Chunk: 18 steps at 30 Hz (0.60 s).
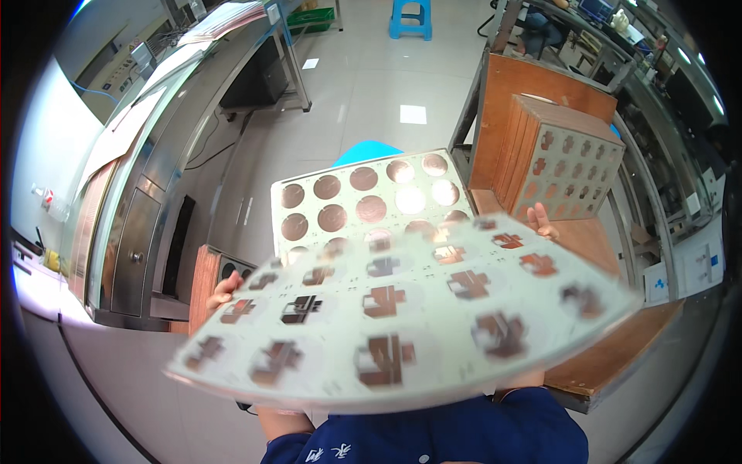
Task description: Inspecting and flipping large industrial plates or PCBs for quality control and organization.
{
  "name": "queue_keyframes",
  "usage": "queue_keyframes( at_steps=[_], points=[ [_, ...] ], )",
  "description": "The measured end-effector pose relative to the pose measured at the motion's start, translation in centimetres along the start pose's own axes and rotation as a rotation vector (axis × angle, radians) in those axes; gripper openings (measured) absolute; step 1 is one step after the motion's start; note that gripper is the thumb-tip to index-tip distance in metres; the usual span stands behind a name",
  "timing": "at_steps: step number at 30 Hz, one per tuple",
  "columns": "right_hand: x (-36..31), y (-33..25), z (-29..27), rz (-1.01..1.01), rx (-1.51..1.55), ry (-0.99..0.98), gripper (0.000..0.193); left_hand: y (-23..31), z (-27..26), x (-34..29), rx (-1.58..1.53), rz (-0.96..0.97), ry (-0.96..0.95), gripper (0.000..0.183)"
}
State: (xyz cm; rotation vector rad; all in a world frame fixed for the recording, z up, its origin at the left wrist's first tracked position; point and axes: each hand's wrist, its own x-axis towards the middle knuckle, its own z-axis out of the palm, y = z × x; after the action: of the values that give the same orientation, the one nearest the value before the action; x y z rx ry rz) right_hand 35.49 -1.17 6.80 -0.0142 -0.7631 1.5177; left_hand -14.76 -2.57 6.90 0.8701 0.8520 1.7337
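Note:
Tilted in front of my body is a large, pale circuit board panel (421, 329) with rows of copper-coloured shapes, slightly blurred. My left hand (224, 291) grips its left edge, fingertips showing there. At the far right edge, my right hand (542, 222) holds the panel too; its fingers stick up past the edge and the palm is hidden. Just beyond and partly covered by it lies a second pale panel (349, 196) with rows of round copper discs. A blue stool top (371, 150) shows behind that second panel.
A stack of similar panels (576, 166) leans on a wooden rack (553, 81) at the right. Another stack (202, 280) stands low at the left, beside a metal workbench (133, 247). Farther off are a blue stool (410, 19) and a green crate (311, 20).

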Motion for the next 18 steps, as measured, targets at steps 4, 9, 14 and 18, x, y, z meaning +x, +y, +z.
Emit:
queue_keyframes(
  at_steps=[4, 9, 14, 18],
  points=[
    [-0.1, 2.5, -0.2, -0.12, -0.018, 0.294, 0.036, -1.4, 2.0, 0.5, -0.499, -0.272, 0.148, 0.045],
    [-1.7, 4.0, 2.8, -0.148, -0.064, 0.256, 0.038, -3.6, 0.9, -0.4, -0.481, -0.171, 0.231, 0.043],
    [-1.5, 2.3, 3.1, 0.16, -0.142, 0.525, 0.043, -4.1, 1.4, -1.6, -0.44, -0.252, 0.203, 0.044],
    [-2.9, 3.4, 0.4, 0.326, 0.038, 0.341, 0.039, -4.3, 2.1, -2.8, -0.394, -0.316, 0.168, 0.045]
  ],
)
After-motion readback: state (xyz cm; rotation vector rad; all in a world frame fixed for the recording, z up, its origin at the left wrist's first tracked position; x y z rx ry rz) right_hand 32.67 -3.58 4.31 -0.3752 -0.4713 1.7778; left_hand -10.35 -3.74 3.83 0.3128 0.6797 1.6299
